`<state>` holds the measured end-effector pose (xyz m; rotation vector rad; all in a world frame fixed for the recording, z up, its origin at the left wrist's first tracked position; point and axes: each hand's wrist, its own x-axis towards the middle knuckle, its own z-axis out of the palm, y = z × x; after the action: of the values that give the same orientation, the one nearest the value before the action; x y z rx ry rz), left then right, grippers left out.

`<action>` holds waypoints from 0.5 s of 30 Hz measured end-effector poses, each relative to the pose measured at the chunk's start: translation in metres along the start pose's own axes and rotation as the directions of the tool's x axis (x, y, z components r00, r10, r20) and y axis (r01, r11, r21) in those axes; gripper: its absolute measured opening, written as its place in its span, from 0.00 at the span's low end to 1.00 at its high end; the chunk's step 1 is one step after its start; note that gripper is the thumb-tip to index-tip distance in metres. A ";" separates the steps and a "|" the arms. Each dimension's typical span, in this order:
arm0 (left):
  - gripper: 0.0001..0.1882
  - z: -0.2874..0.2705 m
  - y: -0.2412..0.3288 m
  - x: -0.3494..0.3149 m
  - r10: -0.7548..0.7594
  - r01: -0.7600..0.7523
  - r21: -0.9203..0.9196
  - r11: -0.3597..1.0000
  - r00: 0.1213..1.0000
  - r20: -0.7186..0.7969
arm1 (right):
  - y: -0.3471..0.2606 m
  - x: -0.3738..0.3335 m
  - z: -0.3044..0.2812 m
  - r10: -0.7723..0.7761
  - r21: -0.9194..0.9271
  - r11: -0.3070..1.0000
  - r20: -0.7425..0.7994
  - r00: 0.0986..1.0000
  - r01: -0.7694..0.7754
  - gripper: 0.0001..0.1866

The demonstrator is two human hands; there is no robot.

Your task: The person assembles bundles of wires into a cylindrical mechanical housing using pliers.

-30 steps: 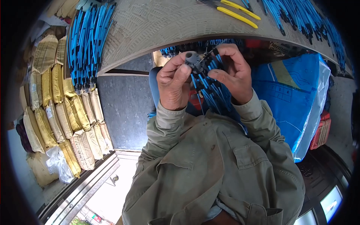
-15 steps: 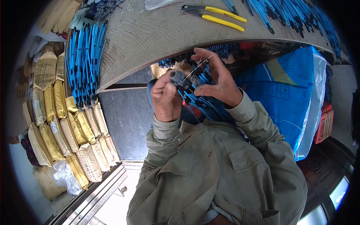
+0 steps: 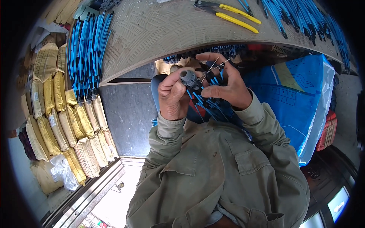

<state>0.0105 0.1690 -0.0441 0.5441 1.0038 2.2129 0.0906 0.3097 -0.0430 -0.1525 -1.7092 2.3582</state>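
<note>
My left hand pinches a grey plastic hub-like fitting between thumb and fingers, its round hollow end facing up. Opposite it, my right hand curls around thin metal rods with black joints, which cross near the fitting. The right thumb and fingertips are bent around them; the exact contact is partly hidden. Several blue rods with black ends hang below and between both hands, over my lap. Whether they are joined to the fitting I cannot tell.
Ahead, the curved edge of a worktable carries yellow-handled cutters, a left bundle of blue rods and a larger pile of blue rods. Stacked paper-wrapped packages stand left; a big blue sack stands right.
Both hands and the grey fitting appear slightly farther right in view, along with the table items. The fitting's open end shows more, and the thin rods are spread differently near the right fingers.
</note>
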 end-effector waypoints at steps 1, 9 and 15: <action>0.23 0.000 0.000 0.000 0.000 0.000 -0.003 1.000 1.000 0.009 | -0.001 0.000 0.000 0.004 0.000 1.000 0.007 1.000 -0.004 0.42; 0.22 -0.001 0.005 -0.001 -0.031 0.031 -0.013 0.999 0.999 0.040 | -0.006 0.001 0.005 0.044 0.042 0.998 0.070 0.997 -0.047 0.40; 0.22 -0.007 0.006 0.001 0.007 -0.009 0.026 1.000 0.998 0.064 | -0.007 0.002 0.009 0.052 0.027 0.998 0.087 0.995 -0.054 0.40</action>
<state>0.0036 0.1630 -0.0442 0.6275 1.0011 2.1781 0.0872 0.3040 -0.0335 -0.0936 -1.7278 2.4607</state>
